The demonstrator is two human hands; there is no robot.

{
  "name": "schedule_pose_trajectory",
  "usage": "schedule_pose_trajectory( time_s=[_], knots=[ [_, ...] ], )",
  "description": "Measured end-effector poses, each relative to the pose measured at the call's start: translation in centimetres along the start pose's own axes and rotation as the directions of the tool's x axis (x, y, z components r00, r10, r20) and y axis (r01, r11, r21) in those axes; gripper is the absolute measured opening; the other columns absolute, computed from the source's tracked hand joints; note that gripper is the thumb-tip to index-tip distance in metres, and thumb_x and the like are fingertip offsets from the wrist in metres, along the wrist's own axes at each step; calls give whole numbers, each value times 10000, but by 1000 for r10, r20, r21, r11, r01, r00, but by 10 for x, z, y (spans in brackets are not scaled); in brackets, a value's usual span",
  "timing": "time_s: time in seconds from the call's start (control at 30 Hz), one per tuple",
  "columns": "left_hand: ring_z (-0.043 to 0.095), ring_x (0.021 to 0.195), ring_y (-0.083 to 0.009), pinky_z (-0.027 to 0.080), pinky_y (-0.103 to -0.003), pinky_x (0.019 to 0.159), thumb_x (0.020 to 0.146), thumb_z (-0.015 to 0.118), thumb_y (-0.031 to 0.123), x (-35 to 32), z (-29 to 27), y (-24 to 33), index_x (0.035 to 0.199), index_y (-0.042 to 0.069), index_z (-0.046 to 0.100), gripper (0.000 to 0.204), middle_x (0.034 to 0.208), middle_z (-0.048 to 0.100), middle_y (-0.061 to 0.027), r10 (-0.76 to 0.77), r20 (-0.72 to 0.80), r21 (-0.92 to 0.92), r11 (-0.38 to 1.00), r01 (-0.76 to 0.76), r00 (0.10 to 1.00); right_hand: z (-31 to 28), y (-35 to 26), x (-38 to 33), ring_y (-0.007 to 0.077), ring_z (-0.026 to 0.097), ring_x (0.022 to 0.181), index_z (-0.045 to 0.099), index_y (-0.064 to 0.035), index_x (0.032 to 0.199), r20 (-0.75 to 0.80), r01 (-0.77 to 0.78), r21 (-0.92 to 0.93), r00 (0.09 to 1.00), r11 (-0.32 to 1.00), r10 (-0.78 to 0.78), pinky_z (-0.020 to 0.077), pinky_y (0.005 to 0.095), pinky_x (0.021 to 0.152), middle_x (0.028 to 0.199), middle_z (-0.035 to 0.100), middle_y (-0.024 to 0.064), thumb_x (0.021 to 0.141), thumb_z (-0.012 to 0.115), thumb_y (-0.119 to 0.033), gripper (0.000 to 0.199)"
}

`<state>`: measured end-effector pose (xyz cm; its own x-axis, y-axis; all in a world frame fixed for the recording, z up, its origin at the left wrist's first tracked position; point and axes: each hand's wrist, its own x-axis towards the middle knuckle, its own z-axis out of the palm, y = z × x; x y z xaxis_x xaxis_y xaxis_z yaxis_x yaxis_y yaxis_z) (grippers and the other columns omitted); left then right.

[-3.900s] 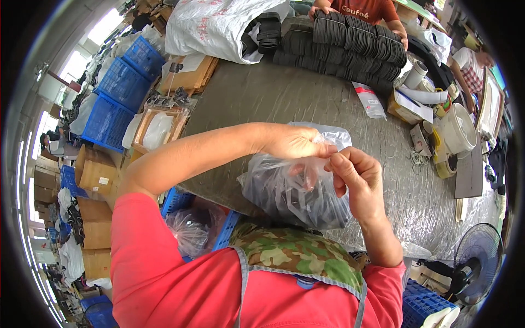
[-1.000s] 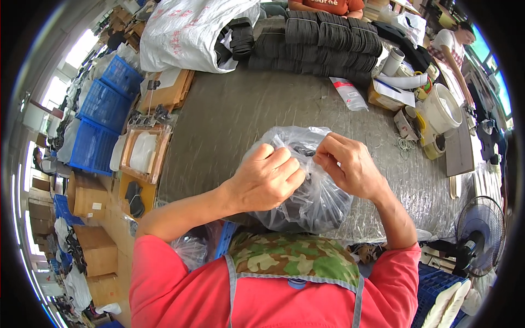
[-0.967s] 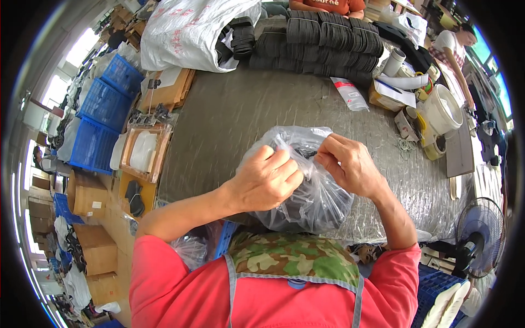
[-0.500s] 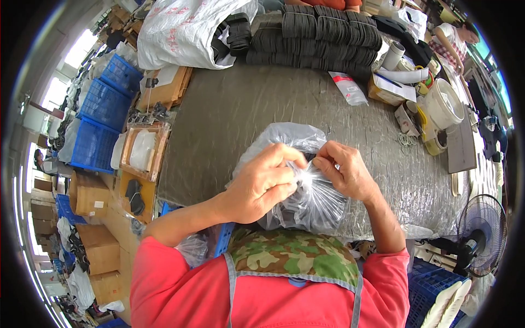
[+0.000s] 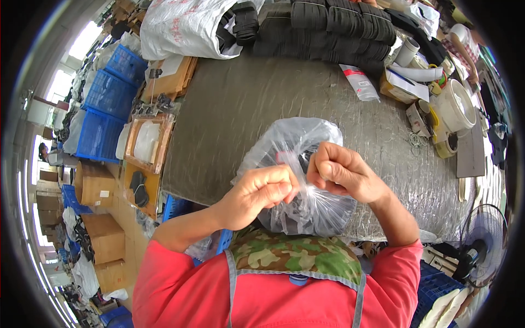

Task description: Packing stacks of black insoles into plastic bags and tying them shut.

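Observation:
A clear plastic bag point(image 5: 273, 136) lies on the table right in front of me, its mouth gathered into a tight, pleated bunch. Dark contents and a small red patch show through the film. My left hand point(image 5: 265, 191) is closed in a fist at the left of the gathered neck. Opposite it, my right hand point(image 5: 347, 174) is closed too, thumb pressed on bent fingers, just right of the neck. Both appear to grip the bag's gathered plastic; the curled fingers hide exactly which part.
Banded stacks of dark flat pieces point(image 5: 322, 35) and a white woven sack point(image 5: 178, 30) line the far table edge. At right are a white bucket point(image 5: 456, 104), a box point(image 5: 402, 87) and a fan point(image 5: 484, 240). Blue crates point(image 5: 101, 134) stand at left.
My hands have drawn apart at the bag's neck and their fingers have curled into fists. The whole view has shifted slightly.

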<state>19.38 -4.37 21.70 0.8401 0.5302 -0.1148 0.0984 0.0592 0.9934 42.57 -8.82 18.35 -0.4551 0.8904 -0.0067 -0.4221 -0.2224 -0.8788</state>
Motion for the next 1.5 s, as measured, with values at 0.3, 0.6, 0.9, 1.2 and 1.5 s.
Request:
schedule_pose_trajectory(
  time_s=[0.3,0.6,0.9,1.2,1.5],
  knots=[
    [341,595,-29,303,-195,544,985,435,228,-6,-16,-24,847,39,538,256,741,447,44,-82,-5,-73,994,82,997,-41,20,6,144,499,750,483,-28,876,231,191,-427,968,884,-98,430,288,702,779,523,33,1000,454,-215,227],
    [495,665,-61,436,-213,644,1004,432,208,20,6,-3,905,6,574,266,755,498,12,17,-5,18,1000,-16,1000,-34,35,-3,94,458,694,491,-39,886,50,240,-302,970,922,-236,398,243,609,768,502,6,1002,461,-251,244],
    [546,740,-73,467,-235,674,962,519,95,31,17,-4,1019,-8,529,118,837,563,-50,13,-104,155,988,4,995,-9,24,-10,187,592,744,547,-47,817,33,480,-530,835,698,-549,480,299,671,855,588,71,904,615,-135,141],
    [623,785,-248,495,-347,685,882,518,50,46,14,-37,1106,-7,529,232,882,641,-117,421,-125,625,737,-258,898,24,9,-2,271,591,868,600,-19,823,183,441,-883,637,160,-749,497,360,699,985,548,96,736,687,-97,145],
    [553,756,-103,449,-253,647,880,510,24,45,-9,-16,984,1,552,114,993,578,-84,-76,79,430,902,34,994,12,11,10,260,560,815,571,7,741,183,446,-890,545,98,-818,465,380,672,918,509,87,733,676,-103,152]
  ],
)
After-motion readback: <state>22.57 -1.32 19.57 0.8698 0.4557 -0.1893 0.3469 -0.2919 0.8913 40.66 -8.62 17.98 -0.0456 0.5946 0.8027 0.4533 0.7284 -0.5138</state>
